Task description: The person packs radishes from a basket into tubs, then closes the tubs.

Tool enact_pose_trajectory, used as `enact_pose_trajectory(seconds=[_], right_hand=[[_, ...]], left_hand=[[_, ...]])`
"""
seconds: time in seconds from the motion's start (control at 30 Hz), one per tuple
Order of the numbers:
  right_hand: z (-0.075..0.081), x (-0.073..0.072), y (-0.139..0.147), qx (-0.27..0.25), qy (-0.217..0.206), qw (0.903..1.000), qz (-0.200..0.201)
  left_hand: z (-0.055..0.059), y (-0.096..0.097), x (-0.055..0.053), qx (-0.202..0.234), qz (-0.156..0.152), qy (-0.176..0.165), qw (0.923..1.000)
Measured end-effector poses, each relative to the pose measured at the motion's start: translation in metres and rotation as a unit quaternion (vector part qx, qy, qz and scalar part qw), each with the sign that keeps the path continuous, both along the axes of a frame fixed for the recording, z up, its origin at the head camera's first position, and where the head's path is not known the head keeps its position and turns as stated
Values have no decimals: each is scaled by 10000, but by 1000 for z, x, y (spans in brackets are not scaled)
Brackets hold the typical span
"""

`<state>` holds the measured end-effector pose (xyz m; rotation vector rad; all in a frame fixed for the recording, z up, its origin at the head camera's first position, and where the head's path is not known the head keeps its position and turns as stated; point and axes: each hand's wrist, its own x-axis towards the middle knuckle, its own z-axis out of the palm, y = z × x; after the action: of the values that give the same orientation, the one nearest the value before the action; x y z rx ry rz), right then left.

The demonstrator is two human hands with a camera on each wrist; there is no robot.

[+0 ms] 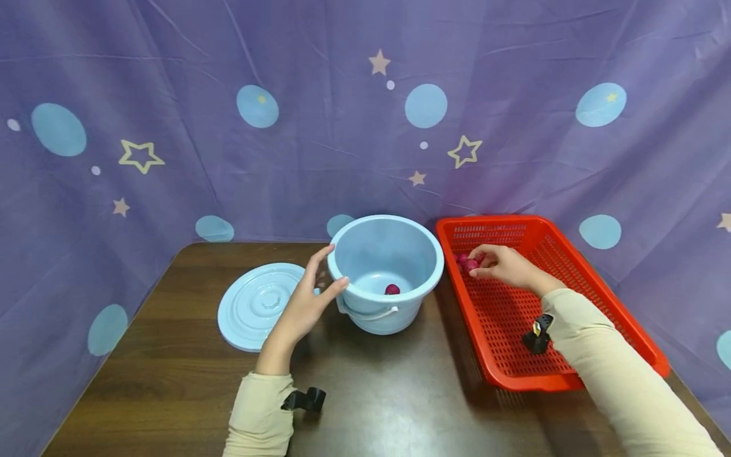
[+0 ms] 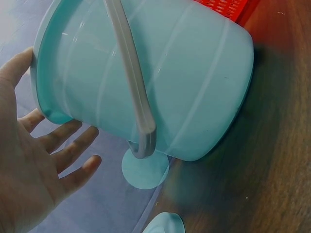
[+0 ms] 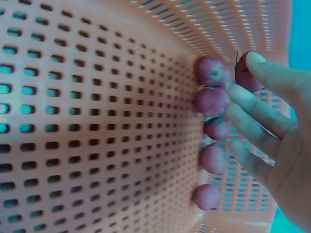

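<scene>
A light blue bucket [image 1: 385, 322] stands upright on the table, its handle hanging at the front. One red radish [image 1: 392, 289] lies at its bottom. With fingers spread, my left hand [image 1: 299, 311] touches the bucket's left rim; the left wrist view shows the thumb on the rim edge. Over in the red basket [image 1: 478, 336], my right hand [image 1: 511, 266] pinches a radish [image 3: 248, 80] between thumb and index finger. Right beside it, several more radishes [image 3: 211, 158] sit in a row along the basket's side wall.
A light blue lid [image 1: 245, 308] lies flat on the brown table [image 1: 171, 355], left of the bucket. The basket stands close to the bucket's right side. Behind the table hangs a purple curtain [image 1: 320, 152] with stars and dots.
</scene>
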<state>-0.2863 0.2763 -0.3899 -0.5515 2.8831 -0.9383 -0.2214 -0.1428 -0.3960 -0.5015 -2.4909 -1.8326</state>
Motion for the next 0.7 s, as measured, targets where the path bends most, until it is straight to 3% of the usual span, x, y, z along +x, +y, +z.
enact_pose_trajectory(seconds=[0.3, 0.7], right_hand=[[24, 10, 2, -147, 754, 9970, 1], [50, 23, -15, -399, 1283, 9904, 319]], left_hand=[[0, 0, 0, 12, -61, 48, 10000], [-1, -1, 0, -19, -16, 82, 10000]])
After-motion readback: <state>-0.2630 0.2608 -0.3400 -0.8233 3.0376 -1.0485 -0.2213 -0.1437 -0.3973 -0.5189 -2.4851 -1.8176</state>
